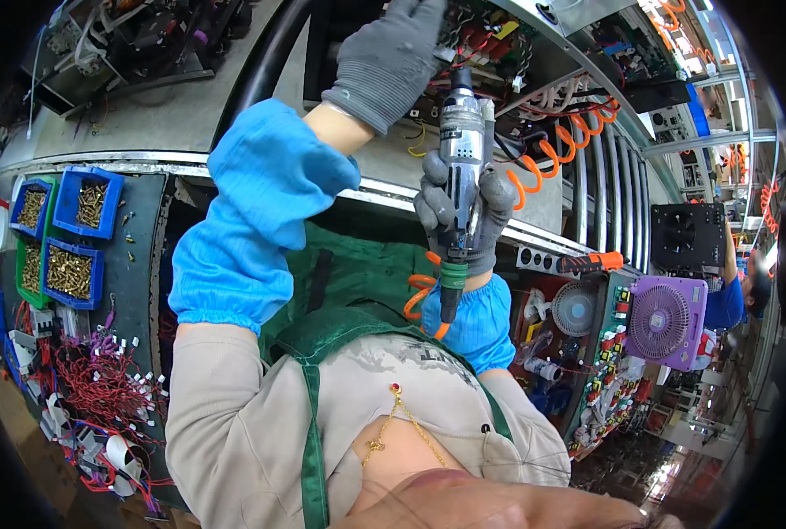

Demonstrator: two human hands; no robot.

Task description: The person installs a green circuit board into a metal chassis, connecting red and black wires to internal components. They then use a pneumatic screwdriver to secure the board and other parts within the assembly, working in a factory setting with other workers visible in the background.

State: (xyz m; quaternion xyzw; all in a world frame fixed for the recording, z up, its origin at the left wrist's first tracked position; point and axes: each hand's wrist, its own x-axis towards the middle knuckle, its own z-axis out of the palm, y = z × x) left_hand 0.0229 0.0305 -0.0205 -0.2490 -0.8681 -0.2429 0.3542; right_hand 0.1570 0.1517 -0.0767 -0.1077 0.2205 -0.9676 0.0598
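Observation:
My right hand, in a grey glove, is wrapped round an air screwdriver with a silver body and a green collar. Its dark tip points away from me, at the near side of an open metal chassis full of wires and boards. An orange coiled hose runs beside the tool. To the left, my left hand, also gloved, reaches over the chassis's wiring. Its fingers look stretched out, though their ends are cut off at the picture's top edge. Red and black wires lie close to it.
Blue bins of brass screws stand on the left bench, with red wire harnesses nearer me. Metal rollers and an orange-handled tool are at right. Beyond are a purple fan and another person.

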